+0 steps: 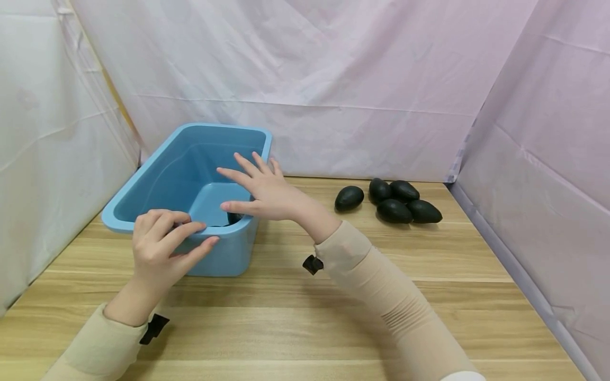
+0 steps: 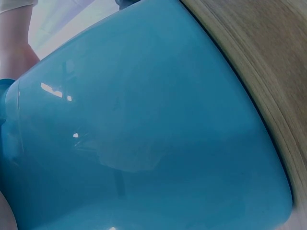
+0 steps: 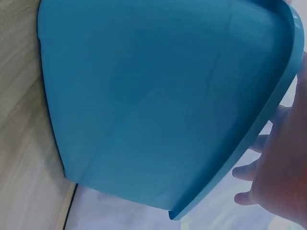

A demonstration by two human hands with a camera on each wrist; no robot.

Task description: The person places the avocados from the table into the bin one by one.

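A person in beige sleeves works at a blue plastic bin (image 1: 143,185) set on the left part of a light wooden desk (image 1: 381,296), seen from the head camera. The left hand (image 1: 159,246) rests on the bin's near rim, its fingers curled over the edge and its thumb against the outer wall, gripping the rim. The right hand (image 1: 262,190) hovers over the bin's near right corner with fingers spread and straight, holding nothing. Just below that palm, inside the bin at the near corner, a dark object (image 1: 233,218) shows in part; most of it is hidden by the rim and the hand, so what it is cannot be told for certain.

To the right of the bin, well apart from it and toward the back of the desk, lie five dark, egg-shaped avocados (image 1: 393,210): four bunched close together and one (image 1: 349,198) a little nearer the bin. A small black strap tab (image 1: 312,264) hangs from the right wrist. Pale pink sheeting (image 1: 333,79) hangs behind and to both sides of the desk.

The left wrist camera is filled by the bin's glossy blue outer wall (image 2: 144,143) with a strip of desk beside it. The right wrist camera shows the bin's wall and rim (image 3: 144,96), with the right hand's fingers (image 3: 249,170) open just beyond the rim.
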